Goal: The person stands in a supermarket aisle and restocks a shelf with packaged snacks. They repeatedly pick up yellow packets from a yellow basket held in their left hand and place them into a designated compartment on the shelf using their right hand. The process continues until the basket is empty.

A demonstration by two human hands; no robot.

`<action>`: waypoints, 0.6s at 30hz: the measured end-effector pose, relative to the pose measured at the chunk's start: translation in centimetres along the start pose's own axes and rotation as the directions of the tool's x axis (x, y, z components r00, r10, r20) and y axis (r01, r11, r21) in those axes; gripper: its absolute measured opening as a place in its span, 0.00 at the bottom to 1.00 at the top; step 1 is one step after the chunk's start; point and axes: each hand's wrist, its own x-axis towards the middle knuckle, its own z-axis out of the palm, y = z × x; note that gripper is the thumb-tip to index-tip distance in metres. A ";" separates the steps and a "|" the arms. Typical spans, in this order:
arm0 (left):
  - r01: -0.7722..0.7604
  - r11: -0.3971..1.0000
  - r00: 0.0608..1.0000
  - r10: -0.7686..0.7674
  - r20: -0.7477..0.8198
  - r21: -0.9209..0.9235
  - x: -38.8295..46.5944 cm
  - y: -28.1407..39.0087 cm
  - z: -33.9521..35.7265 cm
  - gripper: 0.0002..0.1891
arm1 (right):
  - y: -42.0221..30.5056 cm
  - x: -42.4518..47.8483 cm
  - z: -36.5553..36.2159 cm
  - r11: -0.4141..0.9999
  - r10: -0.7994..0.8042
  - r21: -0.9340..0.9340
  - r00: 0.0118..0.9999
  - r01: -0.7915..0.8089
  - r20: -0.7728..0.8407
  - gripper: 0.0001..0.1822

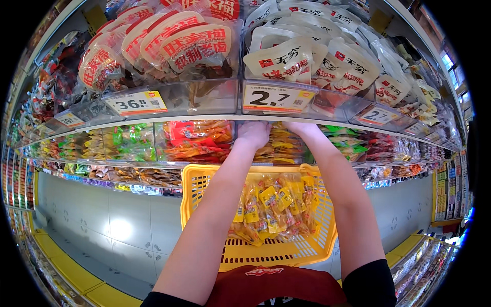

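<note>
Both my arms reach over a yellow plastic basket (276,261) into the shelf bin below the upper ledge. My left hand (254,134) rests at the left side of a stack of yellow-packaged snacks (282,144); its fingers are curled, and whether they hold anything is hidden. At the stack's right side is my right hand (299,126), mostly covered by the shelf ledge (238,118). In the basket lie many clear snack packets with yellow labels (274,203).
Red-orange packets (197,140) fill the bin to the left, and green packets (341,140) the one to the right. Above are clear-fronted bins of white pouches (284,57) and red-and-cream packs (195,46) with price tags (278,96). Tiled floor (126,215) shows below.
</note>
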 end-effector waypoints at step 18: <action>0.051 0.995 0.996 -0.057 -0.063 -0.087 0.1 0.0 -0.2 0.23 | -0.7 -0.5 -1.4 0.978 -0.089 -0.172 0.983 0.117 0.160 0.14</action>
